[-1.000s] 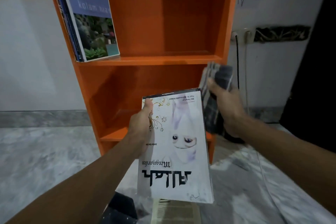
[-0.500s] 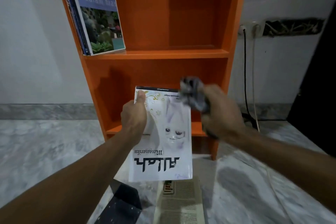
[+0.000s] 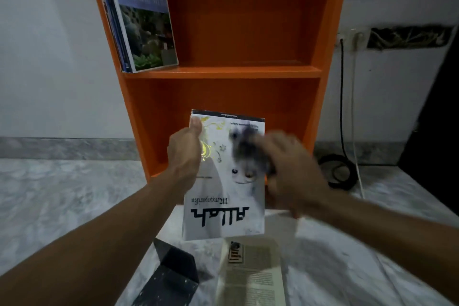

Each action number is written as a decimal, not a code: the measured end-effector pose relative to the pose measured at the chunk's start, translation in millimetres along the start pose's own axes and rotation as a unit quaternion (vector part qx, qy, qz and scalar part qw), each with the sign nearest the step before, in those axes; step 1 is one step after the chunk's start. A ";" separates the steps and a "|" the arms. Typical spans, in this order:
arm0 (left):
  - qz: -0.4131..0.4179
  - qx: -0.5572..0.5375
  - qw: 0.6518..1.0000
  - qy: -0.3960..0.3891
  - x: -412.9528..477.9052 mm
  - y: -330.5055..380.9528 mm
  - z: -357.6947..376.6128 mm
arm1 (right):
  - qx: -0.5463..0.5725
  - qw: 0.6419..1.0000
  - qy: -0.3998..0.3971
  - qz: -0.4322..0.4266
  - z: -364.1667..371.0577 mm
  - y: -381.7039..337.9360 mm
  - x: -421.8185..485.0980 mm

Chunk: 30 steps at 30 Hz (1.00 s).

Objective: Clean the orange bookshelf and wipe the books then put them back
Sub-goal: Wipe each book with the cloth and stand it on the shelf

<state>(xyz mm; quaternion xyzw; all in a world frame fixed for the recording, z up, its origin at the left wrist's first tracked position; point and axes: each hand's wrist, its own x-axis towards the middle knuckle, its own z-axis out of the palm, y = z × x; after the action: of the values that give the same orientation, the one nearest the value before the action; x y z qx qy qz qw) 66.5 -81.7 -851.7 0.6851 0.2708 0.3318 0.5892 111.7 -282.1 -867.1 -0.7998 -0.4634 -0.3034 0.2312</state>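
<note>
White book (image 3: 224,218) in left hand (image 3: 185,156) reads "Allah" upside down.

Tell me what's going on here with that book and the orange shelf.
A person is wiping down a white book in front of the orange bookshelf. The left hand holds it up by its edge, thumb on the cover. The right hand, blurred, holds a dark cloth against the cover. A few books lean at the left of the upper shelf. A dark book and a pale book lie on the floor.
</note>
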 end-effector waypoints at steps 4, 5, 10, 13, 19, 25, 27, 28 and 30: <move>0.039 -0.023 0.997 -0.057 -12.1 5.2 7.9 | -0.043 0.994 0.053 0.080 -11.7 -5.2 89.2; 0.037 -0.036 0.997 -0.063 -14.9 8.4 10.2 | -0.056 0.995 0.025 0.075 -4.8 -10.0 90.7; -0.085 -0.117 0.988 -0.047 -14.5 13.1 2.6 | -0.058 0.989 -0.036 -0.128 33.2 -21.5 -2.3; -0.090 -0.080 0.993 -0.005 -3.8 12.3 -7.9 | -0.040 0.949 -0.119 -0.289 34.0 -19.5 -37.7; -0.061 -0.038 0.995 -0.065 -11.4 13.7 -2.6 | -0.034 0.996 0.043 0.064 4.4 -15.6 85.5; -0.112 -0.133 0.984 -0.040 -0.4 19.3 -3.2 | -0.044 0.988 -0.025 -0.144 48.8 -41.9 -14.2; -0.109 -0.099 0.989 0.004 0.2 17.3 -8.4 | -0.014 0.939 -0.135 -0.316 56.7 -48.1 -77.1; -0.098 -0.086 0.991 0.031 2.1 15.3 -11.1 | -0.008 0.910 -0.181 -0.372 52.2 -48.8 -92.7; -0.075 -0.068 0.993 0.058 -1.6 16.3 -14.0 | 0.022 0.904 -0.164 -0.394 40.4 -41.9 -86.9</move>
<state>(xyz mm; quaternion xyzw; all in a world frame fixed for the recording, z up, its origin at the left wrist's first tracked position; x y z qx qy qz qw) 54.3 -76.7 -834.6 0.6005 0.3321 0.3438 0.6410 52.1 -288.6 -952.8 -0.5852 -0.7788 -0.2238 0.0308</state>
